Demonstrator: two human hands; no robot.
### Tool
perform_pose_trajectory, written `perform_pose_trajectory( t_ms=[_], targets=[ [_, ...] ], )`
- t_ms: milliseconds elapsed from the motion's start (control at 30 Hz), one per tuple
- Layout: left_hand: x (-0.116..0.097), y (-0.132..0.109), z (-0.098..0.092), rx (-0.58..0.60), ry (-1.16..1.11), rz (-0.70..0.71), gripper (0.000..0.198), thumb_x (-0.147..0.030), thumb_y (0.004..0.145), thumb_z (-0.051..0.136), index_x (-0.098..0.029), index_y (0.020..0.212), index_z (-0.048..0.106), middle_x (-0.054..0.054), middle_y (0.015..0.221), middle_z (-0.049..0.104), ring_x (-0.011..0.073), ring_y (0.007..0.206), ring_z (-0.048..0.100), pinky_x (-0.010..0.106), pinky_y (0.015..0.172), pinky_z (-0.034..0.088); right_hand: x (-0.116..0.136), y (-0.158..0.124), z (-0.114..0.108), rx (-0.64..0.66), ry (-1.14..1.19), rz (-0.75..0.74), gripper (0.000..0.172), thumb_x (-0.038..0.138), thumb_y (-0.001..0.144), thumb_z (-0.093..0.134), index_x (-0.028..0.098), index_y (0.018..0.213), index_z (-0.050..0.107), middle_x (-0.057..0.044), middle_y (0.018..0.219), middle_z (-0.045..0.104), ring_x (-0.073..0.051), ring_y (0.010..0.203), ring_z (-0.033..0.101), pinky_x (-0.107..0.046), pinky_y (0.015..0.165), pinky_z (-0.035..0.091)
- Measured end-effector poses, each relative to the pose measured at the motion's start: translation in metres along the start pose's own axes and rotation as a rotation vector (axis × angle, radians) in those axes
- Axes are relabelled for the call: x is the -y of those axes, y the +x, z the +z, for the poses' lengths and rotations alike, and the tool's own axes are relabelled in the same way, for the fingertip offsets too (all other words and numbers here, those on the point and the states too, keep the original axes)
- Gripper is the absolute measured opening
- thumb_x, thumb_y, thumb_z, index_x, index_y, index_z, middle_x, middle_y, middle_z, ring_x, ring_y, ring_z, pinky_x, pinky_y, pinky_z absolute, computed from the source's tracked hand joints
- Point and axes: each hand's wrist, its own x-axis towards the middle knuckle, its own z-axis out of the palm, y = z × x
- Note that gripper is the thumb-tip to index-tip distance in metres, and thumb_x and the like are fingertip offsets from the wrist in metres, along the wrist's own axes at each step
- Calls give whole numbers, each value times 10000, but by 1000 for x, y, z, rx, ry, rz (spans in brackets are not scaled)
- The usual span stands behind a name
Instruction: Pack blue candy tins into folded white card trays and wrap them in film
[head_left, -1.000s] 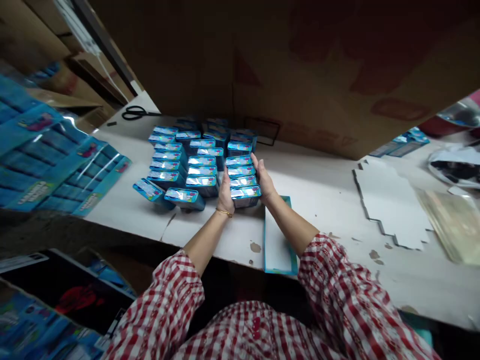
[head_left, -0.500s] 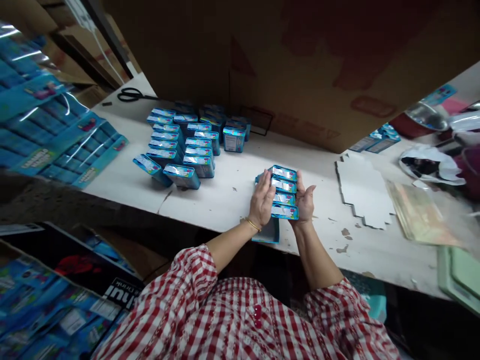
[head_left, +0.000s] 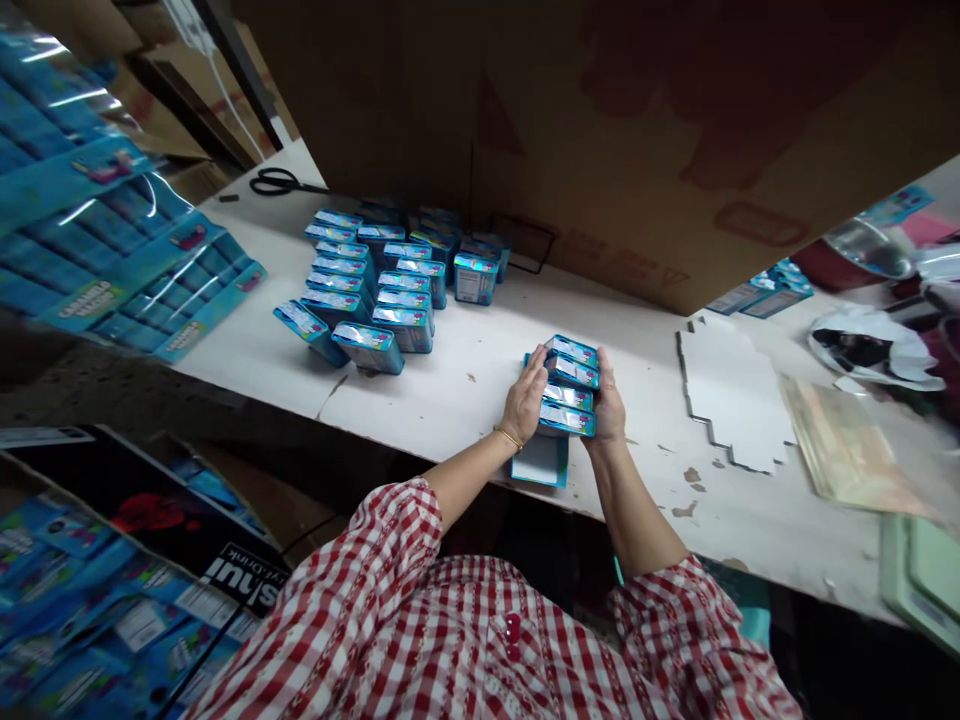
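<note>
The left hand and right hand are pressed against opposite sides of a stack of blue foil-topped tins, grasping it between the palms above a shallow blue-edged carton tray at the near edge of the white worktable. The hands hide part of the tray, so its contents cannot be told. Farther along the worktable, rows of matching tins stand unpacked, with two lying tilted at the front. Beyond them lie black-handled scissors, and a large cardboard sheet cuts off the far end.

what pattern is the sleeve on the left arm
The sleeve is red and white gingham check, clearest in the head view.
</note>
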Motion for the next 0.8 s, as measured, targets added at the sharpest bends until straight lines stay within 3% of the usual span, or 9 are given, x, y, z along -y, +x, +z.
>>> perform_pose_trajectory(
  t_ms=[200,267,367,433,600,700,800],
  targets=[
    [9,-2,-7,121,57,-33,753,-625,861,164,-139,1437,165,99,1518,114,186,1401,74,363,1154,67,10,3,-16,99,-175,73,880,595,783,452,245,1455,4,-66,1472,284,-238,1296,372,-465,1042,326],
    [12,-13,-17,163,101,-23,830,-681,821,185,-148,1448,76,123,1521,55,220,1401,28,411,1145,18,19,5,-18,130,-381,7,898,602,765,481,235,1457,43,-77,1506,186,-248,1357,248,-469,1068,273],
    [19,-32,-27,237,256,27,1007,-727,729,393,-150,1442,-20,180,1511,-8,301,1391,-27,535,1106,-7,35,11,-14,173,-787,-148,775,608,811,393,249,1450,140,-55,1530,36,-262,1398,62,-519,1088,173],
    [24,-41,-26,254,379,22,1068,-678,701,509,-134,1434,-46,225,1498,-21,334,1385,-31,591,1081,29,43,15,-6,266,-1057,-206,708,589,850,314,235,1446,171,-57,1529,46,-283,1397,27,-562,1082,126],
    [30,-45,-15,244,542,-35,841,-473,821,472,-94,1428,29,252,1484,99,312,1389,75,583,1076,147,59,27,9,619,-1450,-226,665,569,870,306,210,1427,253,-75,1503,194,-315,1381,129,-590,1078,102],
    [34,-47,-18,254,615,-32,697,-352,844,440,-106,1421,136,221,1479,179,295,1386,121,553,1091,173,69,44,19,599,-1442,-317,603,535,880,330,233,1401,315,-63,1500,207,-312,1374,165,-605,1072,86],
    [38,-52,-23,251,662,-24,609,-252,840,410,-125,1405,221,186,1458,272,268,1372,201,519,1103,208,73,81,47,531,-1342,-477,629,499,871,392,232,1424,255,-66,1508,181,-278,1386,134,-551,1085,147]
  ],
)
